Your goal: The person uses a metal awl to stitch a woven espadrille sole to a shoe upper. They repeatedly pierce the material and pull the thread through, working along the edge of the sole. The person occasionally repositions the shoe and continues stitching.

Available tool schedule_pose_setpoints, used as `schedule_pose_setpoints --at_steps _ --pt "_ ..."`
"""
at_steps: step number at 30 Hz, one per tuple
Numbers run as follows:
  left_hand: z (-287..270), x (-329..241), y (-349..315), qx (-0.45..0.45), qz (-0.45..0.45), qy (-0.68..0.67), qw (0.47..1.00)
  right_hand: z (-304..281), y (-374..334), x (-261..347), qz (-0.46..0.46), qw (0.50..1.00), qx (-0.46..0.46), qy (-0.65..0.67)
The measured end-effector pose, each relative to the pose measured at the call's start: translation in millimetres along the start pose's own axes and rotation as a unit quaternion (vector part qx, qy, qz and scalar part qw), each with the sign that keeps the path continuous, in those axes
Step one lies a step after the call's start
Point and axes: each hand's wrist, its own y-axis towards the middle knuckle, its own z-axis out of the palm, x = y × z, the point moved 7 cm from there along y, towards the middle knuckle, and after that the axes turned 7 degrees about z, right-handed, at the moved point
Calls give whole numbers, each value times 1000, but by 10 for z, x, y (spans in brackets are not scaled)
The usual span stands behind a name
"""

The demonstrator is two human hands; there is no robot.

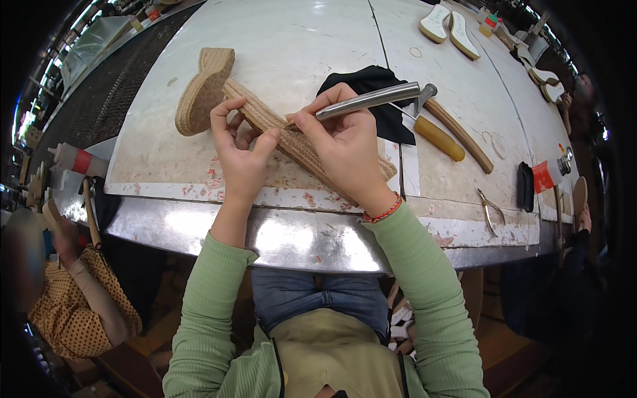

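A braided jute wedge sole [302, 147] lies slanted across the table in front of me. My left hand [240, 149] is closed on its upper left part, thumb and fingers on opposite sides. In my right hand [346, 140] is a slim tool with a round silver metal handle [378, 98], which points up and to the right. The tool's thin tip meets the braid close to my left thumb; its exact shape is too small to make out. A second jute wedge sole [191, 99] rests on its side just beyond my left hand.
Right of my hands lie a black cloth [358, 83], a hammer [461, 136], a yellow-handled tool [439, 138] and nippers [490, 213]. A red-labelled container [547, 176] stands farther right. White-topped soles [434, 24] lie at the far right. Another person [79, 292] sits at the left.
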Motion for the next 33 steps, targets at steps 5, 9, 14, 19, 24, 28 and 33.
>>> schedule_pose_setpoints --at_steps 5,9,14,19,24,28,33 --pt "-8 5 -5 6 2 -2 1000 34 -34 29 32 996 37 -69" --pt "2 2 -6 7 6 -9 1000 37 -34 58 -16 998 13 -66" --pt "3 -8 -6 2 0 0 1000 32 -21 64 -18 999 -2 -46" --pt "-5 0 -1 1 1 2 1000 20 -12 25 -10 1000 -4 -23" --pt "13 -2 -5 -7 -1 2 1000 27 -21 39 -11 999 8 -51" --pt "7 6 -1 -16 0 15 1000 97 -82 152 -34 988 35 -145" --pt "23 -24 -5 -31 -1 18 999 112 -110 189 -84 977 21 -194"
